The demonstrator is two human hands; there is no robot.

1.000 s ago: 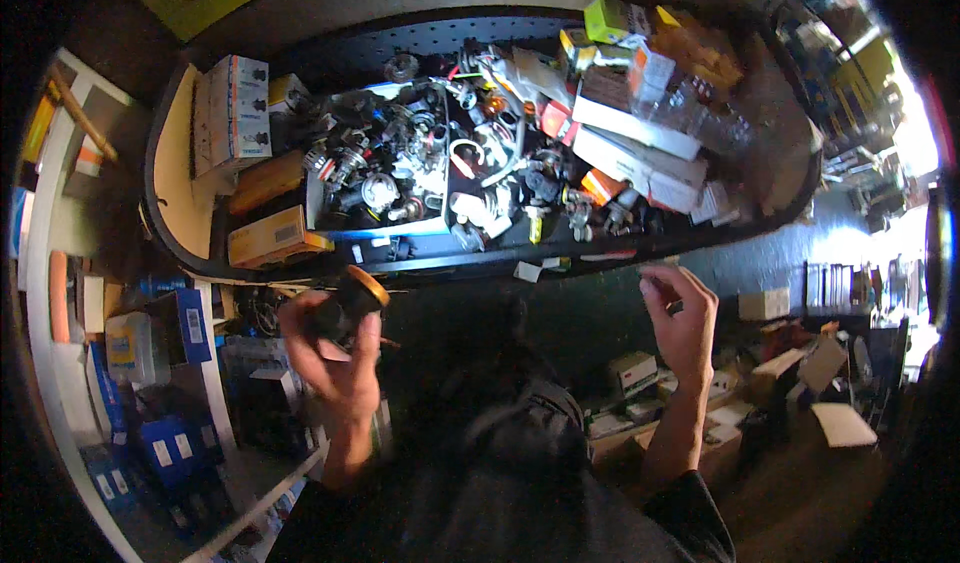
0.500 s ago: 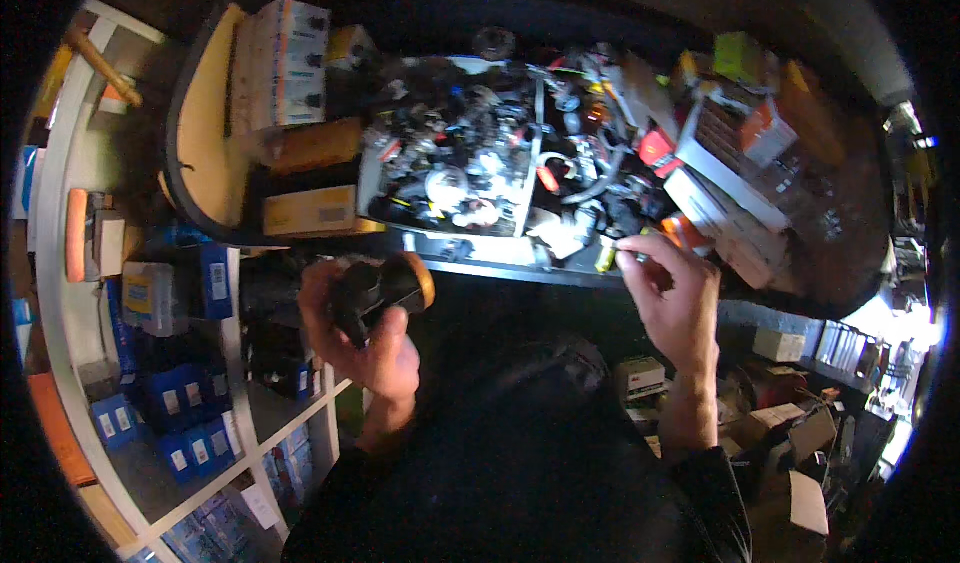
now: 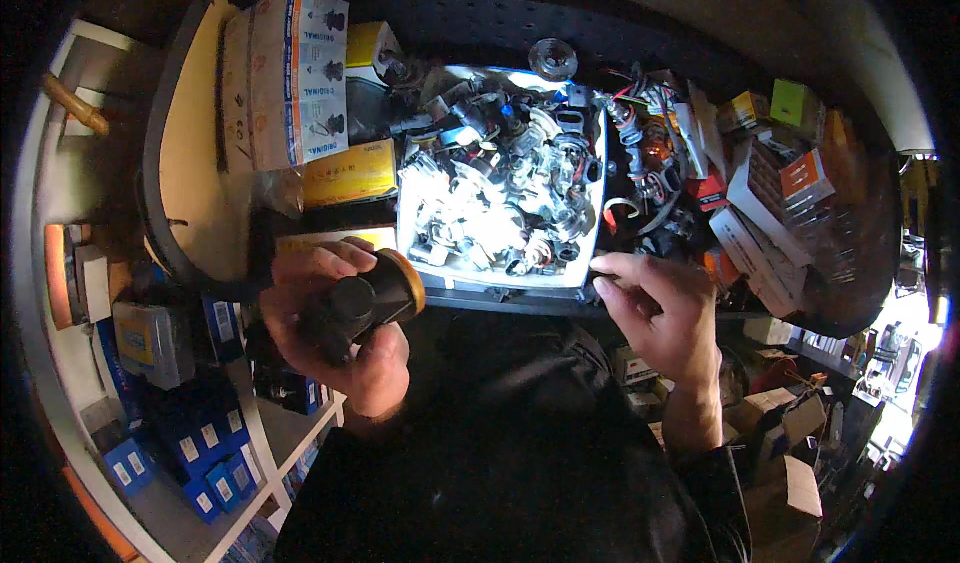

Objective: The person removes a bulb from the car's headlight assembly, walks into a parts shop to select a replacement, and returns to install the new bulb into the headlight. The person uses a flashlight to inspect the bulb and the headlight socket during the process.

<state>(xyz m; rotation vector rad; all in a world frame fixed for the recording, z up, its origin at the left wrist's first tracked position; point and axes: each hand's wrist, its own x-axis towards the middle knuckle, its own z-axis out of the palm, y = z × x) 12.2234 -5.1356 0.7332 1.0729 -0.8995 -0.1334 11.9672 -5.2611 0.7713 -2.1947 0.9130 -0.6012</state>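
Note:
A black flashlight [image 3: 368,301] with a yellow-orange ring round its head is wrapped in the fingers of my left hand [image 3: 385,363]. Its beam falls on a white tray [image 3: 600,173] heaped with small clear and dark parts, which look like bulbs and sockets; the glare washes out the middle. My right hand [image 3: 665,313] is at the tray's near right corner, thumb and forefinger curled toward each other. Whether those fingertips pinch the tray's edge or something small cannot be made out.
Stacked white boxes [image 3: 300,73] and a yellow box [image 3: 350,175] stand left of the tray. To its right lie loose bulbs, wires and cartons [image 3: 765,198]. Shelving with blue boxes [image 3: 205,453] is at the left; open cardboard boxes [image 3: 790,423] sit low at the right.
The view has shifted, and the flashlight's beam now lights the tray far more brightly. My right hand's fingertips have come from a small yellowish thing to the tray's corner.

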